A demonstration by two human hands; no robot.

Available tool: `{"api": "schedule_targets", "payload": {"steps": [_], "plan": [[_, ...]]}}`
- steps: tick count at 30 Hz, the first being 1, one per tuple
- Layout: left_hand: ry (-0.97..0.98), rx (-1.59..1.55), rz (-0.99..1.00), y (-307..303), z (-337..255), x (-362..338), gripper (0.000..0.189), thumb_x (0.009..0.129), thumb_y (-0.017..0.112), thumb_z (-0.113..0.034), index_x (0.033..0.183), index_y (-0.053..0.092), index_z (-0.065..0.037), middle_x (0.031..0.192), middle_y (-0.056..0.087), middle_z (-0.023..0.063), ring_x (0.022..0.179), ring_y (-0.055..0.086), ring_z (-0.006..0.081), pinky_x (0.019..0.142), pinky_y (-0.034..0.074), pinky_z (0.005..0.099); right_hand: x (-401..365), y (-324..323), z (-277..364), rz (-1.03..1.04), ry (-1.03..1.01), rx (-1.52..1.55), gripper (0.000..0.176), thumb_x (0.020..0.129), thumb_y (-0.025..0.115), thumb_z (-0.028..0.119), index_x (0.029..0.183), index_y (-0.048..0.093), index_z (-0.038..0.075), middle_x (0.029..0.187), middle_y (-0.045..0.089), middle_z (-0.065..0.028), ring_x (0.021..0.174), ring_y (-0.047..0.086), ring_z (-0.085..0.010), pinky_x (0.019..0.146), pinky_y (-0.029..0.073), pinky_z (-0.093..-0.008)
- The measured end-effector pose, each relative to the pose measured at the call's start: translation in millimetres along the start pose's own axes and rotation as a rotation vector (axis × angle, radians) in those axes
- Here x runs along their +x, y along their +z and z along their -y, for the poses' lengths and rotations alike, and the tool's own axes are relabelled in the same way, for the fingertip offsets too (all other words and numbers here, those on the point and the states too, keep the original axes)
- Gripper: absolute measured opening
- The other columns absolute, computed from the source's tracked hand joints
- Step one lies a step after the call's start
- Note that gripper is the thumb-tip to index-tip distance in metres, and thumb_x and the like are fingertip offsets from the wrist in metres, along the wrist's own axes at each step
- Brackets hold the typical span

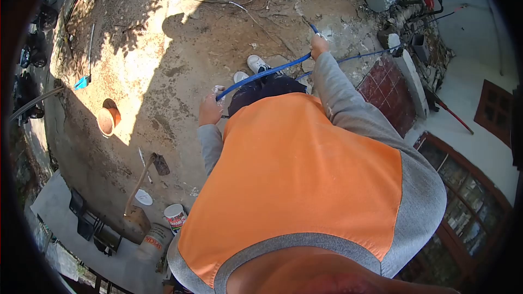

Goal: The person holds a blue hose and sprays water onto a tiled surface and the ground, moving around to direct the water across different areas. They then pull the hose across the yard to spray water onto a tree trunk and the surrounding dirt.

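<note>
A blue hose (272, 71) stretches across the front of my body, over my dark trousers and shoes. At the left, my left hand (209, 111) is closed around one part of it; whitish smears show by its fingers. Higher and to the right, my right hand (318, 47) grips the same hose, and a short length sticks out beyond it toward the dirt. Another stretch of blue hose (357, 56) runs behind my right forearm toward the rubble by the wall; where it joins the held part is hidden.
Left of me stand an orange-brown bucket (107, 120) and a blue-headed long-handled tool (82, 82). A hoe (160, 164), a white tub (175, 216) and a sack (156, 239) lie nearer. A red tiled patch (385, 95) and concrete slab (409, 81) border the right side.
</note>
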State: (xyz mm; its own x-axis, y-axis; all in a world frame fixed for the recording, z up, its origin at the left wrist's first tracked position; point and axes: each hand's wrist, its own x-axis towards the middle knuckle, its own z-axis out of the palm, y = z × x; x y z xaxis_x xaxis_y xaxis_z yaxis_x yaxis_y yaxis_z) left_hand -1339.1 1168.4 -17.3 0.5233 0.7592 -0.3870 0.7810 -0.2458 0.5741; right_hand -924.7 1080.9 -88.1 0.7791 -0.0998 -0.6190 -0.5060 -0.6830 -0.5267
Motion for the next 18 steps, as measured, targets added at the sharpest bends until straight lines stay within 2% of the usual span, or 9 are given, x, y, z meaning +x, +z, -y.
{"api": "schedule_targets", "payload": {"steps": [1,3,5,7,9,11,13,16,18], "plan": [[-0.003,0.035,-0.022,5,12,-3,0.029,0.074,0.057,-0.005,0.102,0.060,-0.013,0.091,0.062,0.0171,0.087,0.058,0.0346,0.074,0.045,0.0410,-18,5,-1,0.004,0.002,-0.014,0.042,0.085,0.046,0.033,0.107,0.058,0.000,0.095,0.062,-0.0160,0.083,0.059,-0.0258,0.067,0.044,-0.0390],[-0.043,-0.023,0.002,-16,5,-12,0.029,0.074,0.057,-0.005,0.102,0.060,-0.014,0.090,0.062,0.0170,0.086,0.058,0.0344,0.074,0.045,0.0409,-46,20,-3,0.037,-0.210,-0.081,0.040,0.085,0.047,0.033,0.105,0.059,0.001,0.090,0.063,-0.0148,0.078,0.060,-0.0237,0.064,0.043,-0.0363],[-0.082,-0.080,0.014,-34,3,-24,0.029,0.074,0.057,-0.005,0.101,0.060,-0.015,0.089,0.062,0.0169,0.085,0.059,0.0342,0.073,0.045,0.0408,-43,47,-14,0.124,-0.266,-0.148,0.035,0.086,0.048,0.031,0.100,0.060,0.000,0.085,0.062,-0.0126,0.074,0.058,-0.0220,0.062,0.043,-0.0338],[-0.119,-0.098,0.012,-43,8,-36,0.028,0.074,0.058,-0.005,0.100,0.059,-0.015,0.087,0.062,0.0168,0.084,0.059,0.0336,0.072,0.045,0.0404,-46,76,-20,0.387,-0.246,-0.136,0.028,0.086,0.053,0.022,0.105,0.061,0.003,0.087,0.063,-0.0094,0.076,0.056,-0.0173,0.067,0.044,-0.0319],[-0.198,-0.125,0.014,-43,20,-46,0.028,0.074,0.058,-0.005,0.100,0.059,-0.015,0.087,0.062,0.0164,0.084,0.060,0.0334,0.072,0.046,0.0401,-59,91,-18,0.376,-0.277,-0.155,0.028,0.086,0.053,0.021,0.106,0.061,0.003,0.086,0.063,-0.0083,0.074,0.056,-0.0162,0.066,0.044,-0.0321],[-0.296,-0.146,0.017,-41,33,-61,0.028,0.073,0.058,-0.005,0.100,0.059,-0.014,0.086,0.062,0.0159,0.084,0.060,0.0332,0.071,0.046,0.0398,-73,86,-11,0.262,-0.176,-0.086,0.020,0.087,0.052,0.021,0.097,0.061,0.006,0.075,0.057,-0.0031,0.061,0.048,-0.0118,0.055,0.038,-0.0311],[-0.254,-0.076,0.002,-35,33,-64,0.028,0.073,0.059,-0.005,0.099,0.059,-0.015,0.086,0.063,0.0146,0.084,0.060,0.0324,0.072,0.046,0.0393,-58,83,-22,0.130,-0.195,-0.022,0.020,0.087,0.052,0.021,0.098,0.061,0.007,0.075,0.057,-0.0037,0.062,0.048,-0.0117,0.055,0.039,-0.0314],[-0.195,-0.098,-0.001,-16,40,-66,0.028,0.072,0.059,-0.005,0.098,0.059,-0.015,0.087,0.063,0.0126,0.086,0.060,0.0304,0.078,0.044,0.0388,-71,73,-24,0.146,-0.307,-0.106,0.020,0.087,0.051,0.020,0.099,0.062,0.008,0.075,0.057,-0.0037,0.062,0.049,-0.0116,0.055,0.039,-0.0312],[-0.214,-0.112,-0.025,-8,46,-70,0.028,0.072,0.059,-0.006,0.099,0.058,-0.015,0.088,0.064,0.0115,0.087,0.059,0.0294,0.080,0.042,0.0383,-79,77,-11,0.431,-0.295,-0.468,0.022,0.086,0.051,0.019,0.101,0.062,0.008,0.075,0.057,-0.0034,0.062,0.048,-0.0112,0.055,0.039,-0.0310]]}}
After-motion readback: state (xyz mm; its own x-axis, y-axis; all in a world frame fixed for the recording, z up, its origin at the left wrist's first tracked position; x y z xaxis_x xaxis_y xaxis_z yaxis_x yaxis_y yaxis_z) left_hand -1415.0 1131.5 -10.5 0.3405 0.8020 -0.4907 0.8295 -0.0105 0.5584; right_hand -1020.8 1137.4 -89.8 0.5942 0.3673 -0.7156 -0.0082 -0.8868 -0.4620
